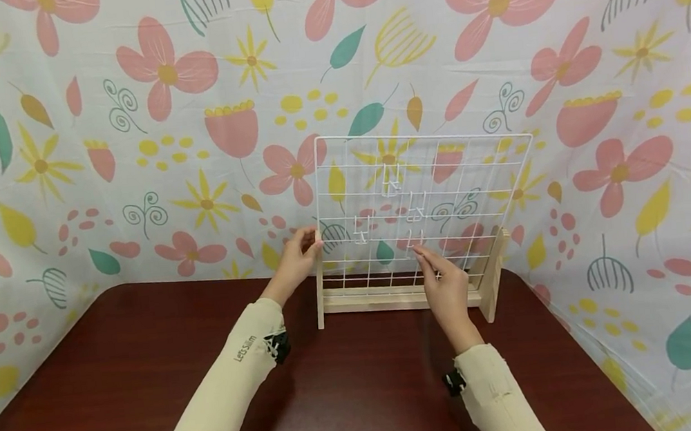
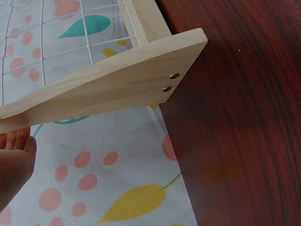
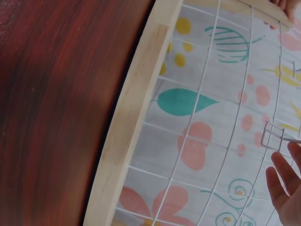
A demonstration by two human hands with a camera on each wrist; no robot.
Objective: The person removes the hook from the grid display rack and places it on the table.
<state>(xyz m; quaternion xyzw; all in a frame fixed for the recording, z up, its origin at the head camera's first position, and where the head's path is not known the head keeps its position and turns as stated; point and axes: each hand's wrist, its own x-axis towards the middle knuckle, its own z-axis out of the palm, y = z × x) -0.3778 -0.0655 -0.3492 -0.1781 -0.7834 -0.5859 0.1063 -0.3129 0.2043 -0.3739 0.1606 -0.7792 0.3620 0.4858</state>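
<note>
A white wire grid panel (image 1: 422, 136) stands upright in a pale wooden stand (image 1: 385, 300). My left hand (image 1: 296, 260) grips the top of the stand's left side post (image 2: 117, 84), thumb in front and fingers behind. At the lower middle of the grid, my right hand (image 1: 446, 288) pinches a white wire hook (image 3: 273, 137) between thumb and fingertips; the hook lies against the grid wires. Three similar hooks hang higher on the panel: an upper hook (image 1: 393, 186), a middle hook (image 1: 417, 210) and a left hook (image 1: 362, 236).
The stand rests near the back edge of a dark red-brown wooden table (image 1: 168, 385). Close behind it hangs a white cloth (image 1: 146, 158) printed with flowers and leaves. The stand's right side post (image 1: 493, 274) is just beyond my right hand.
</note>
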